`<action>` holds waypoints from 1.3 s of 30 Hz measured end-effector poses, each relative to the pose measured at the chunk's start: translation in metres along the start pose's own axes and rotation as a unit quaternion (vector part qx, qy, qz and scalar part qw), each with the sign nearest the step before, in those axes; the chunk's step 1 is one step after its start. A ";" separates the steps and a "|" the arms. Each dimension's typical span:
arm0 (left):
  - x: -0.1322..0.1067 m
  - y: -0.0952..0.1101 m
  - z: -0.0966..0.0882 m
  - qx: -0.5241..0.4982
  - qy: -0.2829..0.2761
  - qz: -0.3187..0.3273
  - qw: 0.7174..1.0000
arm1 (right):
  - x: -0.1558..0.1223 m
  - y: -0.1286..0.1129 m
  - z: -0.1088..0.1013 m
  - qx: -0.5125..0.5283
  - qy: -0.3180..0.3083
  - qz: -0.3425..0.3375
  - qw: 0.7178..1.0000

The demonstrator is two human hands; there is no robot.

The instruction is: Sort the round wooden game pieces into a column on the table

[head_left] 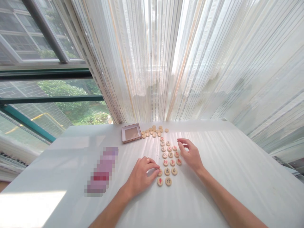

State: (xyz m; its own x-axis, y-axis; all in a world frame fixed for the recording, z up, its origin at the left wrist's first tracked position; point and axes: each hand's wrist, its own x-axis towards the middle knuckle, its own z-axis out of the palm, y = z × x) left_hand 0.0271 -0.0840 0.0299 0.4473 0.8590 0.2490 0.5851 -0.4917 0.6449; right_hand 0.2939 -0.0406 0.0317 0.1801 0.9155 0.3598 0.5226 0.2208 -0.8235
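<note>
Rows of round wooden Chinese chess pieces (167,171), with red or black characters facing up, lie on the white table (213,205). My left hand (142,174) is at the left of these rows, its thumb and index finger closed on the edge of a red-marked Chinese chess piece (160,172). The fingertips partly cover that piece. My right hand (191,153) hovers at the right side of the rows, thumb and fingers apart and holding nothing. Nearest to it are a red-marked piece (174,148) and another red piece (176,154).
Several more pieces (154,129) lie loosely grouped at the back, beside a shallow open box (131,133). A blurred purple item (103,171) lies at the left. Striped sheer curtains (152,63) hang behind the table, with a window (71,85) at the left.
</note>
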 end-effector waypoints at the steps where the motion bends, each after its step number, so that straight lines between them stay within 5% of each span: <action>1: 0.000 0.000 0.000 -0.004 0.002 0.001 1.000 | 0.006 -0.001 0.000 -0.012 -0.011 -0.012 1.000; 11: 0.000 -0.003 0.000 -0.021 0.031 0.009 0.999 | 0.103 0.022 0.029 -0.163 -0.172 -0.114 0.965; 19: 0.003 -0.009 -0.001 -0.060 0.058 0.003 0.997 | 0.117 0.032 0.052 -0.214 -0.179 -0.120 0.953; 27: 0.003 -0.008 -0.002 -0.067 0.064 -0.004 0.996 | 0.090 0.006 0.032 -0.160 -0.144 -0.131 0.968; 34: 0.002 -0.009 0.000 -0.066 0.068 -0.010 0.995 | 0.012 -0.045 0.004 -0.042 -0.183 -0.182 0.965; 39: 0.000 -0.006 0.002 -0.079 0.085 0.009 0.993 | -0.029 -0.053 0.002 0.033 -0.197 -0.169 0.965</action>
State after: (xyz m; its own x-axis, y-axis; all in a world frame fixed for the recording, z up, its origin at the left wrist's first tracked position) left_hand 0.0245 -0.0810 0.0247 0.3286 0.8684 0.3713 0.4580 -0.4904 0.7414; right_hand 0.2588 -0.0783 0.0640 -0.3296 0.8411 0.4288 0.4398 0.5387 -0.7186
